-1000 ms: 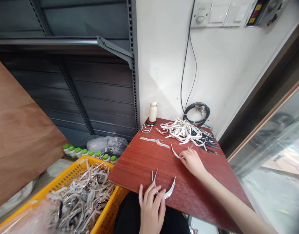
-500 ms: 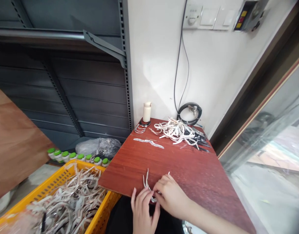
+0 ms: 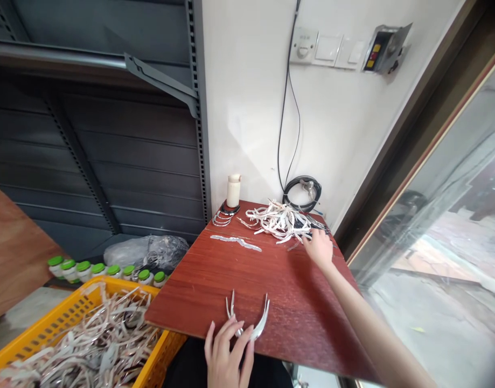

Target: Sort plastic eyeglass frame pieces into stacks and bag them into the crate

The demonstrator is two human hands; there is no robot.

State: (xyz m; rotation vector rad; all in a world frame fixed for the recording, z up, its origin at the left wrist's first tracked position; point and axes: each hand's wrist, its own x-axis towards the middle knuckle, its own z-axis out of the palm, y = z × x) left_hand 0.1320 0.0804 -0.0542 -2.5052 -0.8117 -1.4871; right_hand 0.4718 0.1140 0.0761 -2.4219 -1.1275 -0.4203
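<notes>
The curved strips [image 3: 249, 320] lie at the near edge of the tabletop [image 3: 295, 302], pinned under the fingertips of the left hand [image 3: 226, 355], which rests flat and released, grasping nothing. The right hand [image 3: 319, 248] reaches the loose strip pile [image 3: 281, 220] at the far right corner; whether its fingers have closed on a strip cannot be told. Recommended: keep the near strips pressed flat and aligned, and draw a single strip from the pile's edge. Half a second earlier, both hands met at the near edge.
</notes>
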